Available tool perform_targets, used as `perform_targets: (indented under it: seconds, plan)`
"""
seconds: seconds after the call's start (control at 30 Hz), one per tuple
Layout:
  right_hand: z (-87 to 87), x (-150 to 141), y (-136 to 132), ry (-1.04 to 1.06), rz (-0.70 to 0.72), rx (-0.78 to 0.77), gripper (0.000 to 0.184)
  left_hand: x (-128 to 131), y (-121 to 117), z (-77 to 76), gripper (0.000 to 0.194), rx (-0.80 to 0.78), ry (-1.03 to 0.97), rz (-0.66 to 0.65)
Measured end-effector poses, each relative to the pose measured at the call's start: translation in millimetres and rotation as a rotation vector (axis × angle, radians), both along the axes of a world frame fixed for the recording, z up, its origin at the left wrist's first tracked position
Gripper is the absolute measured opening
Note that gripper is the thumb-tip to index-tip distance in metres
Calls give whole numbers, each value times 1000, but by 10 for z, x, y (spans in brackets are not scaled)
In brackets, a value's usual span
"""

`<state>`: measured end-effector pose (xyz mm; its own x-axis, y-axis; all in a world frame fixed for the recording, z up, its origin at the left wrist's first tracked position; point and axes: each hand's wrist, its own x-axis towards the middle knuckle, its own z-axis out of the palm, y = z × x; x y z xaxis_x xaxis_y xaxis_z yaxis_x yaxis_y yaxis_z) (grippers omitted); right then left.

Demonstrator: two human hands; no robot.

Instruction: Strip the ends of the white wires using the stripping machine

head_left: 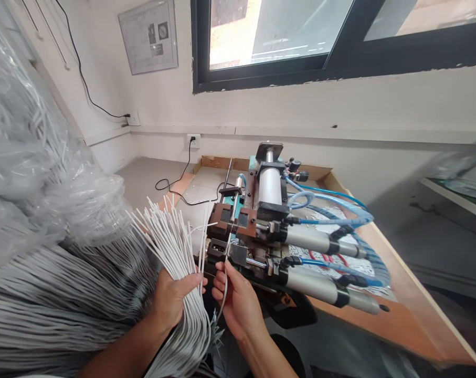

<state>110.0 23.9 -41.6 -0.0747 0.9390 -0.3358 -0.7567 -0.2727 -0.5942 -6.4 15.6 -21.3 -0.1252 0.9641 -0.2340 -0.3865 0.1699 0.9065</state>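
Two hands at the machine: one thick bundle, one single cable

Two bare hands were in view. The left hand (170, 302) was curled firmly round one thick bundle of thin light-grey cables (175, 247), too many to count, their tips fanned out beyond the fingers. The right hand (240, 304), just beside it, pinched one single light-grey cable (225, 286) between thumb and fingertips; its upper part rose to two black metal blocks (238, 253) directly beyond that pinch. Three silver metal cylinders showed: one (270, 186) farther beyond the right hand, two (316, 284) stretched out to its right. Two white wall sockets (194, 140) sat well beyond both hands.

The gap between the hands was narrow, and the right fingertips were close against the machine's near edge. The bundle's tips stood well apart from the wall. The orange-brown wooden table's edge (379, 333) ran off to the right of the right hand.

Beyond the machine rose the brown cardboard walls of a shallow tray (336, 178), with small white scraps (332, 212) inside. Left of the left hand, clear plastic bags (84, 205) covered part of a heap of grey cables (64, 299)
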Motion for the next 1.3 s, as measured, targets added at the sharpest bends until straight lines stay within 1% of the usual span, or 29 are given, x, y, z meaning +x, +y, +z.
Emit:
perform_targets:
  seconds: [0.13,0.2,0.27,0.37,0.47,0.63,0.77,0.9,0.97,1.03,1.1,1.13,1.23,1.3]
  plan:
    - [37,-37,-57,-141,55,59,32,40,-18,-36,14,39,32,-59]
    - [26,-46,-88,-237,26,107,30,61,-36,-47,13,87,60,-110]
    - [-4,-43,-122,-306,-44,141,26,70,-57,-48,12,129,75,-139]
    - [-73,-13,-184,-362,-128,140,24,51,-80,-40,11,97,71,-113]
    - [-150,32,-257,-404,-132,119,25,6,-96,-29,11,48,58,-59]
    - [-221,72,-333,-388,-98,64,26,-58,-111,12,15,64,6,24]
    - [-221,83,-326,-353,-62,46,25,-69,-106,42,16,70,7,52]
    - [-191,99,-287,-321,-28,31,26,-58,-94,38,17,75,18,58]
    - [-154,99,-254,-286,-3,11,27,-45,-89,22,18,79,37,47]
    - [-106,83,-215,-212,65,6,29,-29,-88,-3,17,96,65,24]
    - [-60,52,-183,-148,129,28,31,-12,-89,-34,16,119,101,-10]
    - [-44,33,-173,-142,139,48,30,-5,-89,-52,15,130,124,-35]
    - [-36,-15,-178,-209,65,128,26,1,-90,-105,13,144,207,-111]
    - [-66,-26,-205,-266,4,181,23,-6,-88,-130,13,141,248,-131]
